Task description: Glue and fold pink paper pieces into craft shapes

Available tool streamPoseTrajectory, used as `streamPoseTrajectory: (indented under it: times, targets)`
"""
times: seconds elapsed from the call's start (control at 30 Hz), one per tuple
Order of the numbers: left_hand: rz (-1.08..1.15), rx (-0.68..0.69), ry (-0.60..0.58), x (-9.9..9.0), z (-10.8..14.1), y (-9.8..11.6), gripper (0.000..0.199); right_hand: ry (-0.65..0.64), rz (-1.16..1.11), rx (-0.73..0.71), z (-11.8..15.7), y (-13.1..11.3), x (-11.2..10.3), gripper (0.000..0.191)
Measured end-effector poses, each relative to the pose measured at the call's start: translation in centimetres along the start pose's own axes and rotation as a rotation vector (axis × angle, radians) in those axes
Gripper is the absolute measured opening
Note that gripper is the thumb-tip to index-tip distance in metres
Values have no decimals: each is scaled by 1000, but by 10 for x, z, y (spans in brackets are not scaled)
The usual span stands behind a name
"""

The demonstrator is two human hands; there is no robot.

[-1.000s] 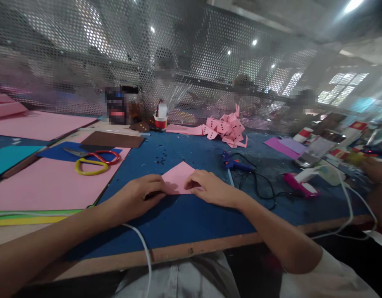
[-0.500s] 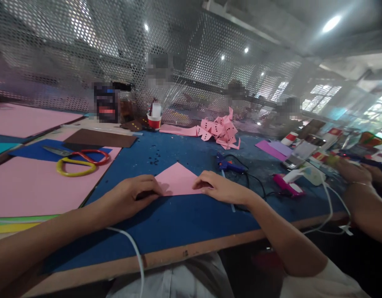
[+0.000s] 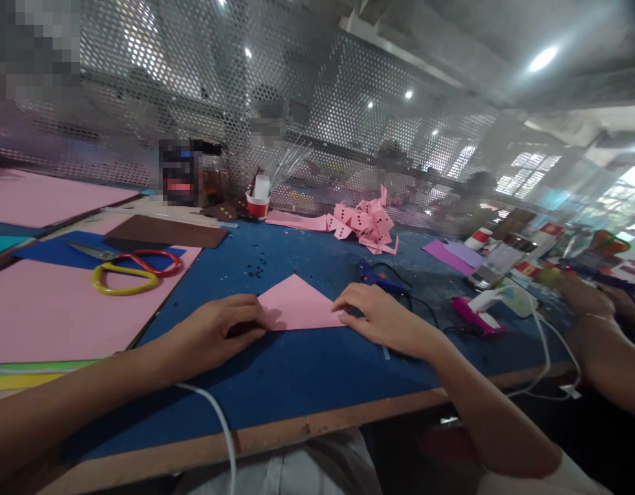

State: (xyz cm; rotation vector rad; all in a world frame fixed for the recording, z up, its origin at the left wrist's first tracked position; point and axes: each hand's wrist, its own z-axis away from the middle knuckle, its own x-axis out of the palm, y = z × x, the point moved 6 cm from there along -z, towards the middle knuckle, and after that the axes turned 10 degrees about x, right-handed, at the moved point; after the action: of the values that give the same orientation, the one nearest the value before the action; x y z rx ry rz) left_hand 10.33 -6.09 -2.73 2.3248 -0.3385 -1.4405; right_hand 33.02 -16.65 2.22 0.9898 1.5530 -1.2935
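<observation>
A pink sheet of paper [image 3: 301, 304], folded into a triangle, lies on the blue tabletop with its point away from me and its straight edge toward me. My left hand [image 3: 235, 322] is closed at the left corner, thumb and fingers pinching the paper there. At the opposite corner, my right hand [image 3: 372, 313] grips the paper between thumb and bent fingers. Its fingertips partly cover that corner. Beyond the right hand lies a blue glue gun [image 3: 374, 276] with a black cord.
Scissors [image 3: 124, 271] with red and yellow handles rest on stacked coloured paper [image 3: 80, 316] at left. Pink cut-outs [image 3: 363, 223] and a paper cup [image 3: 258, 205] stand at the back. A magenta glue gun [image 3: 477, 315] and another person's arm [image 3: 600, 344] are at right.
My right hand has slid a little to the right along the paper's near edge to its right corner. The left hand stays at its corner.
</observation>
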Motion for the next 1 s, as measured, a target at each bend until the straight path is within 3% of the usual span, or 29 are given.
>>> streamPoseTrajectory:
  times: [0.2,0.5,1.0]
  targets:
    - [-121,57,14,0,-6,9,19,-15,244,-211,-12,-34,28,16]
    - [-263,125,-24,1,-16,22,16,34,435,-279,-16,-42,33,19]
    - [-296,157,9,4,-11,19,17,164,476,-342,-19,-47,44,24]
